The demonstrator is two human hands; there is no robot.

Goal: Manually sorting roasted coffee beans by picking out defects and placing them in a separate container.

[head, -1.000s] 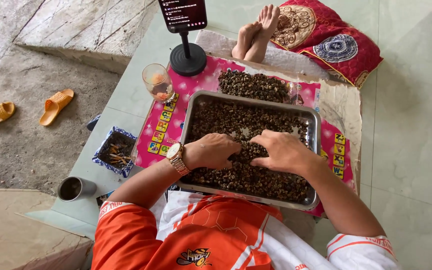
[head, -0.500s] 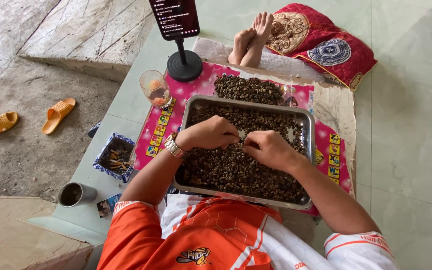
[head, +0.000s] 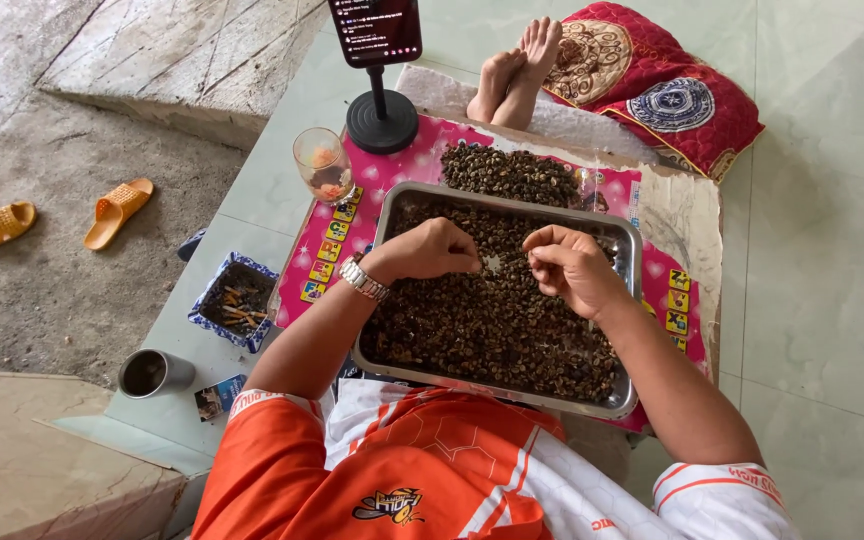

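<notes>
A pink play mat [head: 412, 165] with letter tiles covers the tiled floor, and on it sits a rectangular metal tray [head: 628, 238] filled with small dark brown beans [head: 492, 330]. A second heap of beans [head: 508, 172] lies on the mat just beyond the tray's far edge. The left hand [head: 430, 250], a metal watch [head: 363, 278] on its wrist, is curled into a loose fist over the tray's far half, and whether it grips any beans cannot be told. The right hand [head: 570, 268] is raised beside it, fingers pinched together, apparently on something small.
</notes>
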